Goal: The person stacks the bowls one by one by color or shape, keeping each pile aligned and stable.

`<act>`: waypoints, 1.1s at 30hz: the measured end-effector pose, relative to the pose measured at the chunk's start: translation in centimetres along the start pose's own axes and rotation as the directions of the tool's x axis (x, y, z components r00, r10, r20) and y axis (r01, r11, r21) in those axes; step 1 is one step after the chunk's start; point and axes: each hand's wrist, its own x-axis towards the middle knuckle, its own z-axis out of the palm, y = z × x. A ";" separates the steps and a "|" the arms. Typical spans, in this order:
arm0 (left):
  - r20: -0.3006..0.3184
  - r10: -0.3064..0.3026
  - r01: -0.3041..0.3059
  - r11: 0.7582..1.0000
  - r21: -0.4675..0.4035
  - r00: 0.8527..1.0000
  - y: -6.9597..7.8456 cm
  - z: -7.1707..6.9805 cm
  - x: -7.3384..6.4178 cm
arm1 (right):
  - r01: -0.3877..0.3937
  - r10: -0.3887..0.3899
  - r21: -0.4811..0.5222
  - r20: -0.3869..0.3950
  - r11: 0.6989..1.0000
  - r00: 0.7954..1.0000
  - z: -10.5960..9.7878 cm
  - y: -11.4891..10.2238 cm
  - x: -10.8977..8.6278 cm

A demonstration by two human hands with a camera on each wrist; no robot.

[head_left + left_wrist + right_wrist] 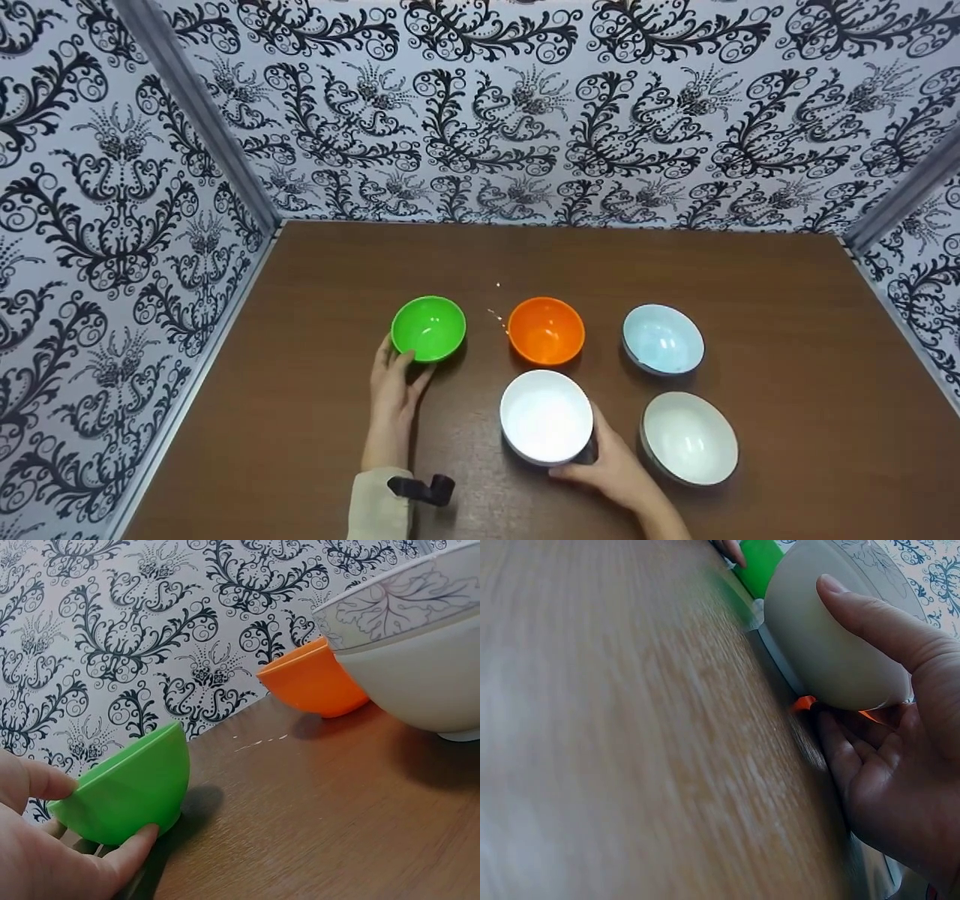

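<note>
My left hand (391, 386) holds a small green bowl (429, 328) from its near left side. In the left wrist view one finger lies at the rim of the green bowl (139, 784) and another digit presses low on its side. A white bowl (546, 416) sits to the right, with my right hand (607, 465) gripping its near right side. The left wrist view shows a grey leaf pattern around the upper part of the white bowl (405, 652). In the right wrist view the thumb lies along its outer wall, and the other fingers reach underneath.
Just behind the white bowl stands an orange bowl (546, 331). Farther right are a light blue bowl (663, 339) and, nearer, an off-white bowl (690, 439). Patterned walls (525, 112) border the brown table (300, 420). Small white specks (496, 315) show near the orange bowl.
</note>
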 end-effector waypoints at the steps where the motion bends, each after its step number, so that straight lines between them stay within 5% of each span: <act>1: 0.003 -0.001 0.001 1.000 -0.001 1.000 0.0 0.0 0.0 | 0.002 -0.002 0.000 0.000 1.000 1.000 0.0 0.0 0.0; 33: 0.076 -0.005 0.004 1.000 0.014 0.997 0.1 -0.3 -1.4 | -0.004 0.004 0.014 0.007 1.000 1.000 0.0 0.2 0.0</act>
